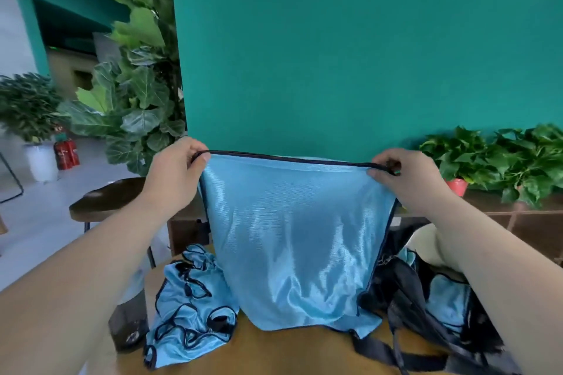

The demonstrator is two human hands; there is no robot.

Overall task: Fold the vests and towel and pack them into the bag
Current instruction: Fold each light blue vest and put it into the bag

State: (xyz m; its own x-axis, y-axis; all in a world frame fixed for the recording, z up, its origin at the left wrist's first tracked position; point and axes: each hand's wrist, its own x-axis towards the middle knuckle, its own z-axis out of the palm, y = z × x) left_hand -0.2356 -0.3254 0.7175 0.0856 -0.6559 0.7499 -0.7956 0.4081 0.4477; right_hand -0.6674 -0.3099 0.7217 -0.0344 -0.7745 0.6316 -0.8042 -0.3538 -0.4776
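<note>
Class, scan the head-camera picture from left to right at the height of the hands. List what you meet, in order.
White plant pot → fire extinguisher → left hand → blue vest, held up → right hand → red flowerpot.

Vest [292, 237] hangs at centre between left hand [179, 173] and right hand [405, 176], lower edge on the table [289, 350]. Crumpled vests [189, 307] lie left of it, bag [408, 298] right. Stool [106, 201] stands behind, left.
</note>
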